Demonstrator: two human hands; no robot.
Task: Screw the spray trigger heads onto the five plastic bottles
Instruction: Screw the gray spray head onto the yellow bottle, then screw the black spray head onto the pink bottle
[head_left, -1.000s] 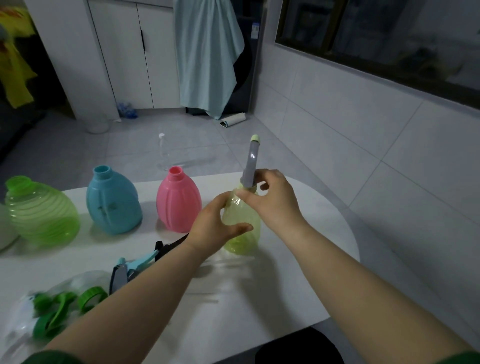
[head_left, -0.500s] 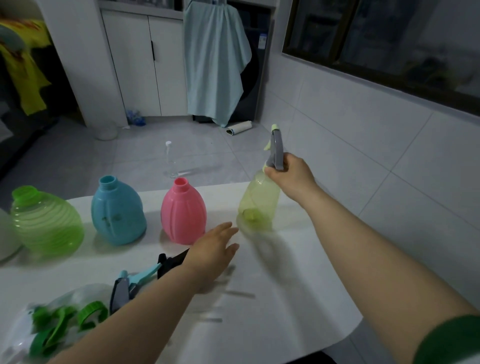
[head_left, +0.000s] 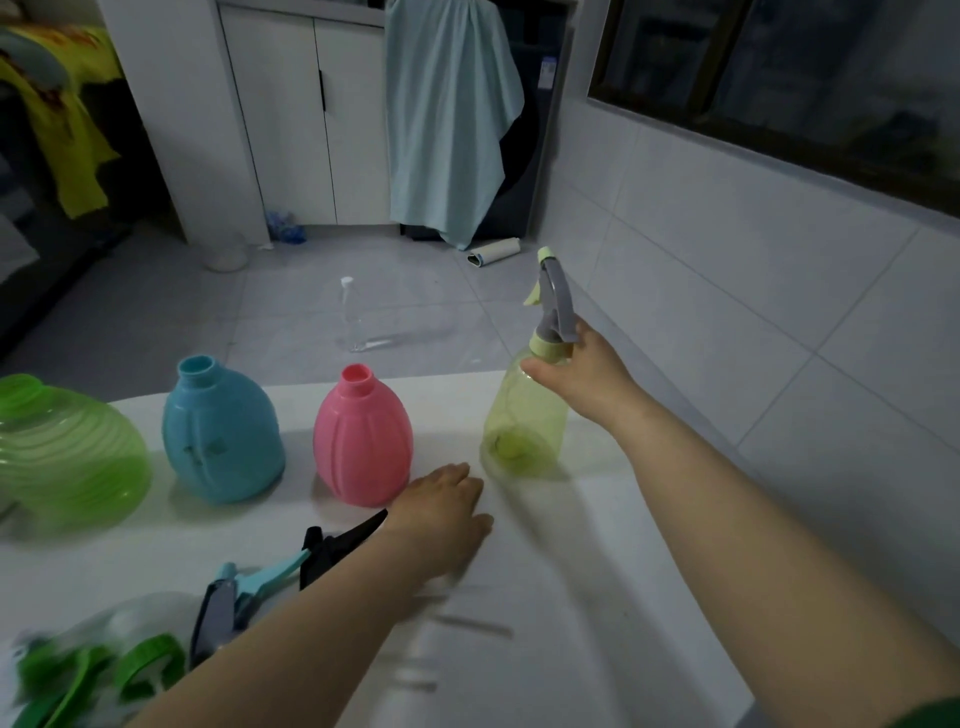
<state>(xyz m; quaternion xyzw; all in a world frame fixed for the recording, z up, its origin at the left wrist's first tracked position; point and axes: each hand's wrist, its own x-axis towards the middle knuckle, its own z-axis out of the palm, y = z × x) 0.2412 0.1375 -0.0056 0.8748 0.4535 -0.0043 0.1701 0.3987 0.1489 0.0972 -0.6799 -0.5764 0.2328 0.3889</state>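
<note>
Nearest on the left, green trigger heads (head_left: 104, 675) lie blurred on the table (head_left: 571, 597), with a blue trigger head (head_left: 260, 577) and a black trigger head (head_left: 343, 538) just beyond them. Over the black one the left hand (head_left: 441, 514) hovers palm down, fingers straight and holding nothing, close to the foot of the pink bottle (head_left: 363, 441). That bottle, the blue bottle (head_left: 221, 431) and the green bottle (head_left: 67, 457) stand in a row to the left, all with bare necks. Farther right, the right hand (head_left: 587, 374) grips the neck of the yellow bottle (head_left: 524, 426), thumb on its shoulder and fingers behind the collar of its grey trigger head (head_left: 557, 306); the bottle stands at the right end of the row, near the table's far rim. The step looks like parking this finished bottle and reaching for the next head. To do it well, the right hand should let go only once the base sits flat and clear of the rim, and the left should take the black head by its collar so the tube can drop straight into the pink neck. Half a second ago the yellow bottle was tilted and in the air; now it is upright on the table. A second ago both hands held it nearer the middle, and the left hand has since moved toward the black head.
</note>
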